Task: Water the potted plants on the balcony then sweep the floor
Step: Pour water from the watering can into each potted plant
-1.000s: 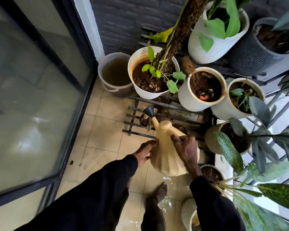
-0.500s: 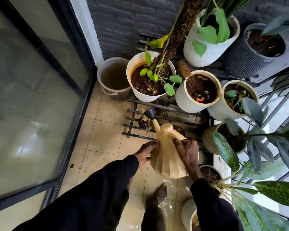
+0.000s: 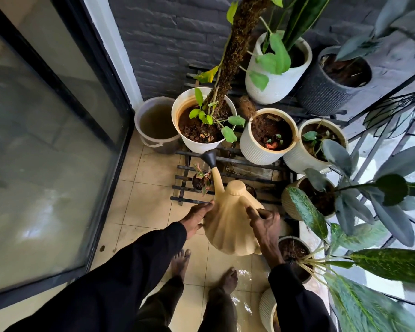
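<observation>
The beige watering can point(image 3: 230, 226) is held tilted forward above the tiled floor point(image 3: 149, 207). Its black rose point(image 3: 210, 158) is just over a small pot point(image 3: 200, 179) with a red-leaved plant on the black slatted rack point(image 3: 237, 161). The right hand point(image 3: 265, 224) curls round the can's handle. The left hand point(image 3: 197, 215) presses flat fingers against its side. Beyond the rose stand a white pot point(image 3: 189, 142) and a bucket point(image 3: 153, 143) of murky water.

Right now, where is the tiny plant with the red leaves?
Head view, near centre: the tiny plant is at the black rack, left of the watering can spout, below the white pot.
</observation>
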